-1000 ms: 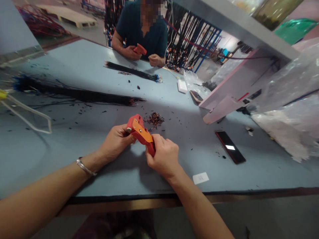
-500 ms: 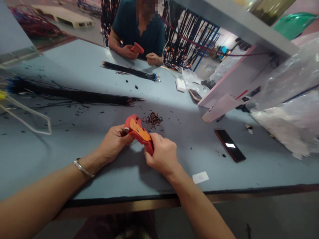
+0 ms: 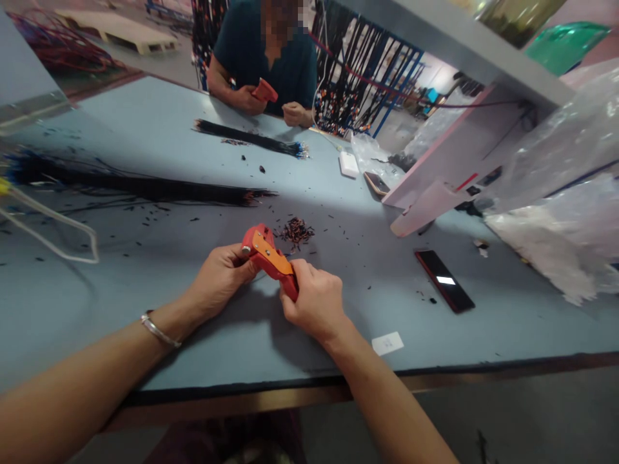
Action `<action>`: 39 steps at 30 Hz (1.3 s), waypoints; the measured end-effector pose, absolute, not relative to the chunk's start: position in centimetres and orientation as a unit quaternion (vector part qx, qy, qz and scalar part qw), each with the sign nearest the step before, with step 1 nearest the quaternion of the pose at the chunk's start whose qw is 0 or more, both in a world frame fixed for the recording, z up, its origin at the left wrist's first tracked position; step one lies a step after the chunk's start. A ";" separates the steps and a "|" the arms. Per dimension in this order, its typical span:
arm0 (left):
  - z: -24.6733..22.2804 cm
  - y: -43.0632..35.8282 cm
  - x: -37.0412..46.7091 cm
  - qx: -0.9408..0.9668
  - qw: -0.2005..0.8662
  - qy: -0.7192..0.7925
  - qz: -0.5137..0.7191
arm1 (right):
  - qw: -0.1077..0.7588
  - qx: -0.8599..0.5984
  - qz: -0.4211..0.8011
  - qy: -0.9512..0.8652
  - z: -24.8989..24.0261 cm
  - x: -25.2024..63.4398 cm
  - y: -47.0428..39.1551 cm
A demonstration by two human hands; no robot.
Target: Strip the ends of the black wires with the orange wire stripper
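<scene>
A red and orange hand tool (image 3: 271, 256) is held over the grey-blue table (image 3: 193, 367). My right hand (image 3: 315, 298) is wrapped round its handles. My left hand (image 3: 223, 274) is closed at the tool's head, fingers pressed together; whether it grips the tool or a thin wire there is hidden. Just beyond the tool lies a small pile of dark and copper-coloured bits (image 3: 296, 232). A long bundle of black wires (image 3: 169, 188) stretches across the table to the left, its copper-coloured ends near the pile.
Across the table a person (image 3: 271, 58) holds a red tool (image 3: 264, 91) behind a shorter wire bundle (image 3: 251, 136). A phone (image 3: 445, 281) and a white label (image 3: 387, 343) lie at the right. A wire stand (image 3: 58, 238) is at the left, an upright panel (image 3: 435, 154) at the right.
The whole view has shifted very slightly, with table items a little further left. Both my hands and the tool keep nearly the same pose.
</scene>
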State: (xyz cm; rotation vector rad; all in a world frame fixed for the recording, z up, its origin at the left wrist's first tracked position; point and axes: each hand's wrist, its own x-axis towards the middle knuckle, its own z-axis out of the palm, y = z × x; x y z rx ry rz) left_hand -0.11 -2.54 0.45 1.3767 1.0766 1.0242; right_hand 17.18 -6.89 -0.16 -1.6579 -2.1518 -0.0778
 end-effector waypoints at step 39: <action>0.9 -1.4 -1.1 0.583 0.376 0.530 0.487 | 0.476 -0.412 0.659 -0.413 1.5 19.8 -5.6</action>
